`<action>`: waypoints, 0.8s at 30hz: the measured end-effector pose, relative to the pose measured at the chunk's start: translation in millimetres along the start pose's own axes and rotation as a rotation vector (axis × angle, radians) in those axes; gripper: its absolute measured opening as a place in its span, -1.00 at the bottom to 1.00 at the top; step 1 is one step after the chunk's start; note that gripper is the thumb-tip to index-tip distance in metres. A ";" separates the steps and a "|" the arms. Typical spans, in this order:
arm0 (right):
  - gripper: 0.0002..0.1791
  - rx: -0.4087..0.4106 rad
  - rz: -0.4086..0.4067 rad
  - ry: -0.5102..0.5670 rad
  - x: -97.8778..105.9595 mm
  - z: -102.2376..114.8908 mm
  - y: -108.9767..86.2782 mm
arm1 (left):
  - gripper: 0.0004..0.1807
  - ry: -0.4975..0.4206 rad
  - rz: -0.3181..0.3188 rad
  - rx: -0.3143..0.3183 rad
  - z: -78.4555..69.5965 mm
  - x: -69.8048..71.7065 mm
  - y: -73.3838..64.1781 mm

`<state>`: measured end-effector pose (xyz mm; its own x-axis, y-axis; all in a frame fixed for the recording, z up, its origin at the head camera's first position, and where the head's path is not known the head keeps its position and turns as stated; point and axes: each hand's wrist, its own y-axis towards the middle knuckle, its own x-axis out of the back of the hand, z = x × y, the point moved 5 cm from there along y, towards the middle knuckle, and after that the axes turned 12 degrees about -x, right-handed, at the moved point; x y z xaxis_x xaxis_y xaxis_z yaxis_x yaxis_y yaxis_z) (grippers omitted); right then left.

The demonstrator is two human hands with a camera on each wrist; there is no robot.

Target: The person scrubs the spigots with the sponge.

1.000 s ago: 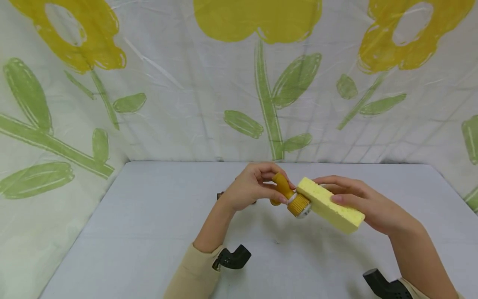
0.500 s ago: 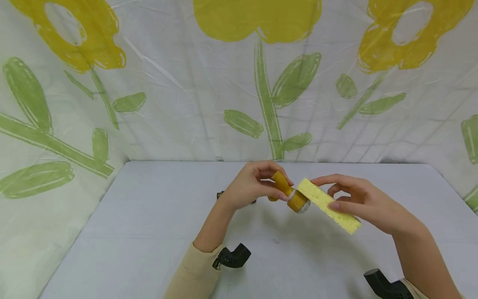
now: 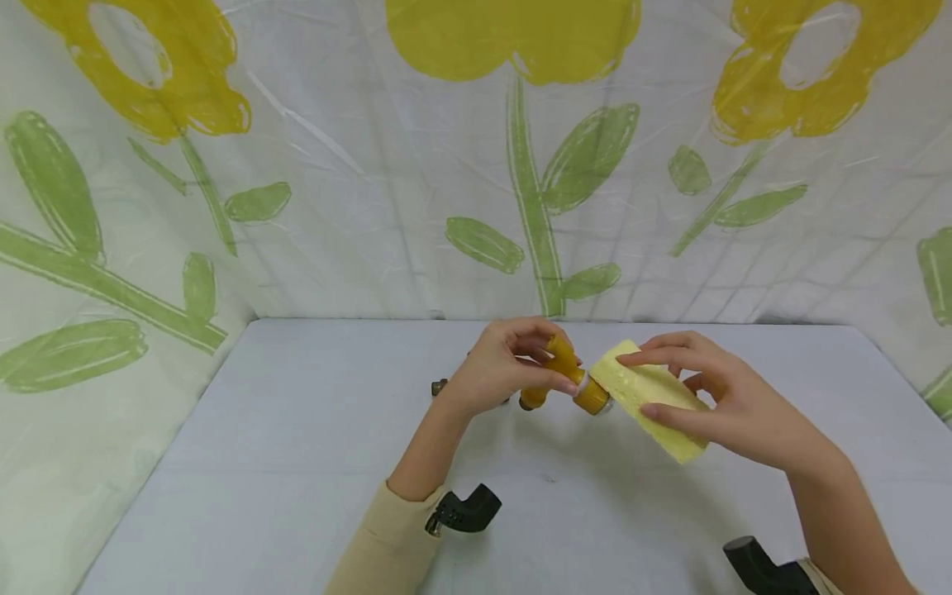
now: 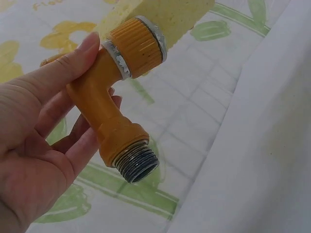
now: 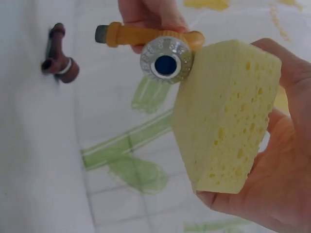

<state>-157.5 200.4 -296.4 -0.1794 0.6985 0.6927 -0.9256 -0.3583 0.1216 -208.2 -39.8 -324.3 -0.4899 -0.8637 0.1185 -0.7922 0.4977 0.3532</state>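
Observation:
My left hand (image 3: 491,372) pinches an orange water tap (image 3: 590,395) above the table. In the left wrist view, the thumb lies along the tap's body, and the threaded inlet (image 4: 137,162) points downward. The tap's ribbed knob with its silver, blue-centred cap (image 5: 165,64) faces the right wrist camera. My right hand (image 3: 732,405) grips a thick yellow sponge (image 3: 632,387) between thumb and fingers. One edge of the sponge is right against the tap's knob end. In the right wrist view, the sponge (image 5: 209,121) overlaps part of the tap.
A dark brown tap (image 5: 65,65) lies on the white table (image 3: 297,512), mostly hidden behind my left hand in the head view. A white sheet with painted yellow flowers (image 3: 513,41) hangs behind the table. Black wrist cameras (image 3: 468,508) are fixed at both sleeves.
My right hand has turned the sponge along the tap's knob end, so its broad face now shows in the head view. The orange tap has rotated slightly in my left hand.

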 end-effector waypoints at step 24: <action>-0.36 0.091 -0.272 -0.152 -3.3 31.8 -5.9 | -0.70 -0.052 -0.219 0.136 10.5 2.3 2.4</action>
<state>-140.9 180.5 -276.8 0.1287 0.6785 0.7233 -0.8979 -0.2299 0.3755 -215.0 -39.8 -332.9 -0.3168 -0.9485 0.0036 -0.9214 0.3086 0.2362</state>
